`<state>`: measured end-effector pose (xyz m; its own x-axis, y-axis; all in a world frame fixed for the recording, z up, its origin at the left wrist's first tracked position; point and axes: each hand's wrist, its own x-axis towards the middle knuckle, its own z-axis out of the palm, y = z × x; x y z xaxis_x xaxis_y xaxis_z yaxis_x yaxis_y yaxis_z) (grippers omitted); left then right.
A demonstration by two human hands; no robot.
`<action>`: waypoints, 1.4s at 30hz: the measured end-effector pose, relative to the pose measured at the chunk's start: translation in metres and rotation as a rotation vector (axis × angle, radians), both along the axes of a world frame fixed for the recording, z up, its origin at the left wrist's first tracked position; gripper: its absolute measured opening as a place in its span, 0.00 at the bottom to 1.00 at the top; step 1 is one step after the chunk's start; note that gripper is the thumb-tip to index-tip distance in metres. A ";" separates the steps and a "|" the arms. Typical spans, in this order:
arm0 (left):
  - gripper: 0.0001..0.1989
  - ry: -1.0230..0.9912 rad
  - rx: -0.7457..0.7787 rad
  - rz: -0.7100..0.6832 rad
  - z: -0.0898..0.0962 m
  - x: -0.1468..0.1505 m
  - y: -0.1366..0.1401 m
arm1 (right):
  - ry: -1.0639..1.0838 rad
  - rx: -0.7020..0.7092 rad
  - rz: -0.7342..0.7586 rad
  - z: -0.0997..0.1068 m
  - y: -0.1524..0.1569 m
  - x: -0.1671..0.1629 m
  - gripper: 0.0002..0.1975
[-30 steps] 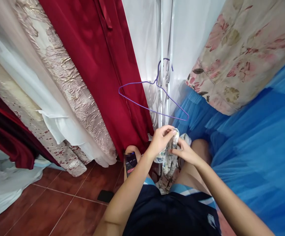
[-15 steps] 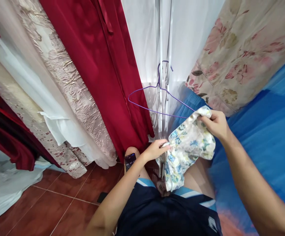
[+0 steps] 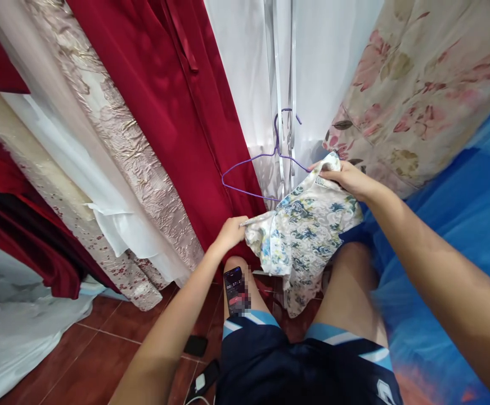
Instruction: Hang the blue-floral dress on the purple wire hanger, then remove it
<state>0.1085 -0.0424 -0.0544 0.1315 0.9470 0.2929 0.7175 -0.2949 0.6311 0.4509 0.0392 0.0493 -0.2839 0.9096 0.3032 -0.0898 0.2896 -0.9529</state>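
Note:
A small white floral top (image 3: 312,225) with blue and yellow flowers is stretched between my two hands above my lap. My left hand (image 3: 232,232) is closed on its left edge. My right hand (image 3: 346,177) pinches its upper right corner, with fingertips by the right arm of a purple wire hanger (image 3: 245,160). That right end of the hanger is hidden by the cloth, while its left arm shows bare. The hanger's hook stands in front of narrow white straps (image 3: 293,73). Whether my right fingers also grip the wire, I cannot tell.
Long garments hang close all round: a red one (image 3: 169,112), white cloth (image 3: 245,67), a pink floral one (image 3: 413,101) and blue fabric (image 3: 439,242) at right. A phone (image 3: 235,287) rests on my left thigh. Dark items (image 3: 196,345) lie on the red tiled floor (image 3: 97,354).
My left hand has moved left and up, pulling the top wider. My right hand has risen and shifted left along the hanger. More of the top's front now shows.

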 end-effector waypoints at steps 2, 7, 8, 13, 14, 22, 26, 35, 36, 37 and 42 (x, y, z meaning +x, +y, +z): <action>0.09 0.011 0.056 0.083 0.013 -0.026 0.014 | -0.024 -0.014 0.023 0.005 -0.002 0.003 0.07; 0.13 -0.039 0.262 0.334 0.065 -0.055 0.062 | -0.028 -0.054 0.046 0.013 -0.006 0.001 0.09; 0.13 -0.071 0.328 0.364 0.077 -0.053 0.072 | -0.024 -0.066 0.044 0.014 -0.007 0.001 0.09; 0.17 -0.409 0.376 0.097 0.127 -0.021 0.101 | -0.058 -0.205 0.050 0.019 -0.010 0.010 0.12; 0.18 -0.457 0.306 0.007 0.131 -0.015 0.102 | -0.060 -0.225 0.050 0.016 -0.011 0.012 0.13; 0.06 -0.256 0.344 0.118 0.107 -0.016 0.074 | 0.039 0.255 -0.545 -0.069 -0.050 0.023 0.16; 0.13 -0.094 0.466 0.189 0.102 -0.018 0.055 | 0.124 0.277 -0.547 -0.062 -0.050 0.025 0.18; 0.06 0.004 0.387 0.241 0.071 -0.020 0.049 | 0.170 0.298 -0.404 0.026 -0.083 -0.012 0.16; 0.07 -0.015 0.376 0.245 0.066 -0.017 0.053 | 0.158 0.332 -0.403 0.028 -0.086 -0.014 0.17; 0.08 -0.039 0.373 0.256 0.061 -0.012 0.057 | 0.148 0.364 -0.419 0.030 -0.085 -0.014 0.18; 0.11 -0.090 0.380 0.251 0.052 0.007 0.067 | 0.119 0.444 -0.473 0.048 -0.047 -0.011 0.18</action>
